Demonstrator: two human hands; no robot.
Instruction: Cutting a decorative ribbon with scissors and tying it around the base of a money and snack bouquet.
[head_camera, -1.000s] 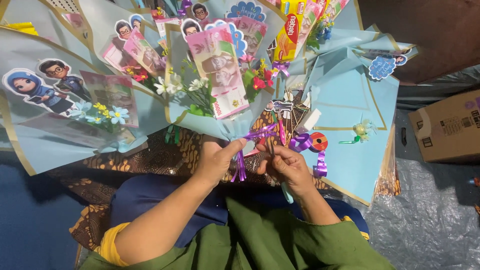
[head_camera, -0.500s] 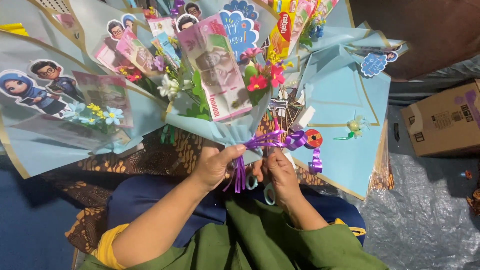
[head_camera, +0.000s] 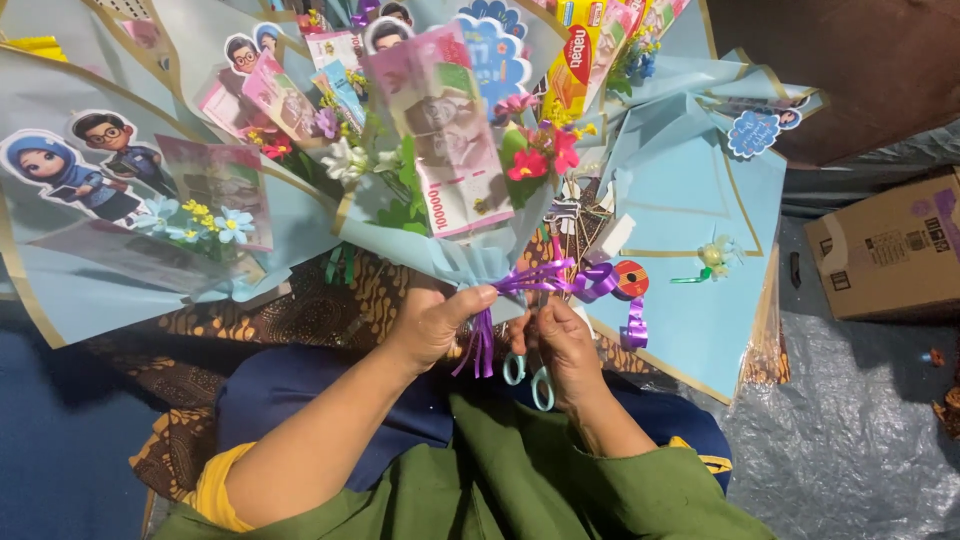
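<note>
A light-blue paper bouquet (head_camera: 440, 250) holds banknotes, small fake flowers and cartoon cut-outs. My left hand (head_camera: 435, 322) grips its gathered neck and pinches a purple ribbon (head_camera: 535, 280) between thumb and finger. My right hand (head_camera: 562, 345) holds scissors with pale-blue handles (head_camera: 530, 375), its fingers up against the ribbon strands. Loose ribbon ends hang down between both hands.
More light-blue bouquets lie at the left (head_camera: 120, 230) and right (head_camera: 690, 220). A red ribbon spool (head_camera: 630, 278) rests by the right bouquet. A cardboard box (head_camera: 890, 250) stands at the far right on grey plastic sheeting (head_camera: 840, 430). Patterned brown cloth (head_camera: 310, 300) lies under the bouquets.
The view has shifted a little. My right hand moved left, closer to my left hand, and the ribbon is drawn tighter at the bouquet's neck.
</note>
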